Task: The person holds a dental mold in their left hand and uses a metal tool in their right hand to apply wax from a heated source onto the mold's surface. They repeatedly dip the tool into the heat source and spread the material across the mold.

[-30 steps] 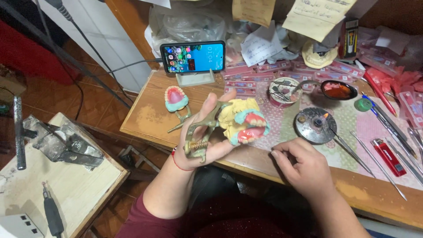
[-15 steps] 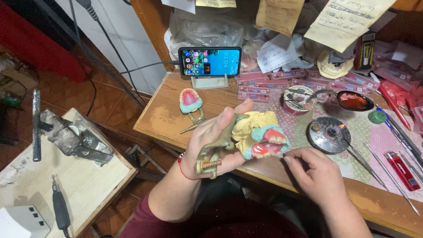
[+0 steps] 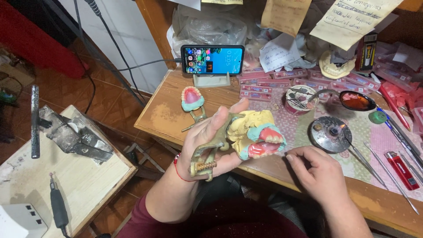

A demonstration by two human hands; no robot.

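Observation:
My left hand (image 3: 207,141) holds a brass dental articulator (image 3: 203,161) with a yellow plaster model and pink wax denture (image 3: 257,137) mounted on it, lifted above the near edge of the wooden workbench (image 3: 167,114). My right hand (image 3: 318,172) rests on the bench edge just right of the model, fingers curled, fingertips close to the wax; whether it pinches a small tool is unclear. A second denture model on an articulator (image 3: 192,100) stands on the bench beyond my left hand.
A phone on a stand (image 3: 212,60) sits at the back. A round metal dish with a small flame (image 3: 329,133), a spoon-like ladle (image 3: 354,100), metal instruments (image 3: 387,176) and a red lighter (image 3: 400,164) lie right. A side table with a vise (image 3: 75,136) is left.
The view has shifted slightly; my left hand has kept the articulator raised and tilted it a little, and my right hand has moved closer to the model.

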